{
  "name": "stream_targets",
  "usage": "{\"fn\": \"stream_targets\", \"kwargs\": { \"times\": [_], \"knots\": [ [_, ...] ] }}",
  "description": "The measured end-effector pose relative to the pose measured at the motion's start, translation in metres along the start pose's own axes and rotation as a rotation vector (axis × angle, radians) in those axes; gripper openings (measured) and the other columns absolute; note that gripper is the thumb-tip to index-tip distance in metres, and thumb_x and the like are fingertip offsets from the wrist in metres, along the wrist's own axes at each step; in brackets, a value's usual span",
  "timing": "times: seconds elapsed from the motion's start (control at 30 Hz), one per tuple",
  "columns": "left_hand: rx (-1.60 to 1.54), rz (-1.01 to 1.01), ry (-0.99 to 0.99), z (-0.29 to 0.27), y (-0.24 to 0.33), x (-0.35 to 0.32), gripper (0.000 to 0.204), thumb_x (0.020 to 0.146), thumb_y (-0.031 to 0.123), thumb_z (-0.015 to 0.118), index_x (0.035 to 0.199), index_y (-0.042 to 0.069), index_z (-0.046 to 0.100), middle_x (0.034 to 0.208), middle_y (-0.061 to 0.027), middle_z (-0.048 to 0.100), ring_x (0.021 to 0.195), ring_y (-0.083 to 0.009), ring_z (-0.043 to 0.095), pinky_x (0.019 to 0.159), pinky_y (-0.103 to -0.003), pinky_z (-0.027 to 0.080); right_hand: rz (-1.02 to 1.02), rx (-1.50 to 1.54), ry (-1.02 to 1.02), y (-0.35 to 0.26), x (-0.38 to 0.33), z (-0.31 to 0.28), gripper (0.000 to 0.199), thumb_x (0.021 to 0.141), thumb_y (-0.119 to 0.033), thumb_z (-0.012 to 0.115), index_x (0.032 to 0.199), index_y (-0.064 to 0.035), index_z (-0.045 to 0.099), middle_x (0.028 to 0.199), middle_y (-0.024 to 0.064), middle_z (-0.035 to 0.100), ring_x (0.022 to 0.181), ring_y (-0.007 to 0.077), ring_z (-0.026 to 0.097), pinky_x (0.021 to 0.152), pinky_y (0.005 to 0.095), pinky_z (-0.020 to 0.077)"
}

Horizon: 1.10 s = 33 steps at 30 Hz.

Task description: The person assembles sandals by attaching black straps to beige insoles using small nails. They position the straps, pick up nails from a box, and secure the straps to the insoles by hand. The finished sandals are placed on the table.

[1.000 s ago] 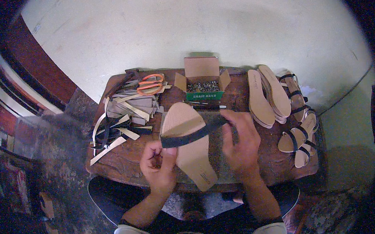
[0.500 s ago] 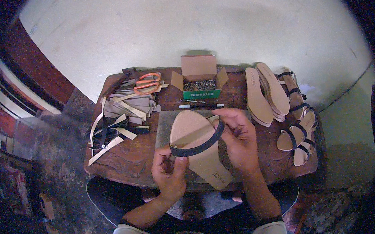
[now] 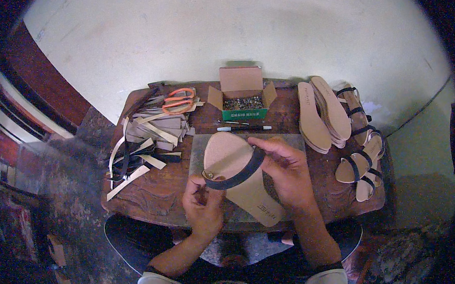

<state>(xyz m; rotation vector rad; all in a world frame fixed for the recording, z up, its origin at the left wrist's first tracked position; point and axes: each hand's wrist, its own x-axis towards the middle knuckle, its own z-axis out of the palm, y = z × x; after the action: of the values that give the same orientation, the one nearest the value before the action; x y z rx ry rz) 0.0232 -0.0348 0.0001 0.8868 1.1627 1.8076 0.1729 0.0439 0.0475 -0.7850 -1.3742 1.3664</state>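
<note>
Held between my hands is a beige sandal sole (image 3: 260, 197), its wide toe part turned away from me and its narrow heel part toward me. A dark strap (image 3: 239, 177) arches across it, standing off the surface. My left hand (image 3: 204, 203) pinches the strap's left end against the sole's edge, where a small shiny spot shows. With thumb and fingers closed, my right hand (image 3: 285, 172) grips the strap's right end at the opposite edge. Fingertips under the sole are hidden. Below lies a grey slab (image 3: 200, 158) on the wooden table (image 3: 326, 183).
A green open box of small nails (image 3: 244, 111) stands at the back, a marker pen (image 3: 244, 128) before it. Orange-handled scissors (image 3: 179, 101) rest on strips (image 3: 156, 127) at left, near black straps (image 3: 129, 164). Stacked soles (image 3: 315, 120) and strapped sandals (image 3: 360, 164) lie right.
The sole has tilted and shifted slightly left, and my right fingers have drawn in along its right edge. Both hands keep hold of the sole and strap.
</note>
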Motion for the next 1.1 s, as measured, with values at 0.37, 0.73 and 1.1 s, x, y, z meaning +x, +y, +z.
{"fn": "stream_targets", "kwargs": {
  "times": [0.37,0.73,1.1],
  "knots": [
    [-0.001,0.007,0.024,0.009,0.003,-0.002,0.015,0.084,0.009,0.067,0.086,0.006,0.053,0.084,-0.0003,0.061,0.072,-0.0047,0.053,0.063,-0.021,0.042,0.024,-0.021,0.081,0.000,-0.003,0.001,0.026,0.080,0.003,0.060,0.105,-0.0003,0.063,0.097,0.0061,0.066,0.086,0.0121,0.061,0.079,0.0269,0.0492],
    [-0.034,-0.023,0.017,0.010,0.008,0.002,0.011,0.083,0.003,0.066,0.085,0.005,0.056,0.086,-0.0031,0.064,0.073,-0.0056,0.058,0.063,-0.021,0.046,-0.011,-0.030,0.075,0.002,-0.004,0.003,0.017,0.082,-0.005,0.066,0.097,0.0013,0.061,0.092,0.0061,0.066,0.084,0.0111,0.061,0.075,0.0241,0.0481],
    [0.094,-0.101,-0.062,0.003,0.005,0.000,0.014,0.081,0.003,0.069,0.089,0.004,0.058,0.091,-0.0037,0.065,0.076,-0.0084,0.061,0.066,-0.022,0.049,-0.083,-0.171,0.029,-0.003,-0.004,-0.007,0.015,0.083,-0.005,0.064,0.097,0.0005,0.060,0.089,0.0042,0.065,0.080,0.0092,0.060,0.074,0.0232,0.0471]
  ]
}}
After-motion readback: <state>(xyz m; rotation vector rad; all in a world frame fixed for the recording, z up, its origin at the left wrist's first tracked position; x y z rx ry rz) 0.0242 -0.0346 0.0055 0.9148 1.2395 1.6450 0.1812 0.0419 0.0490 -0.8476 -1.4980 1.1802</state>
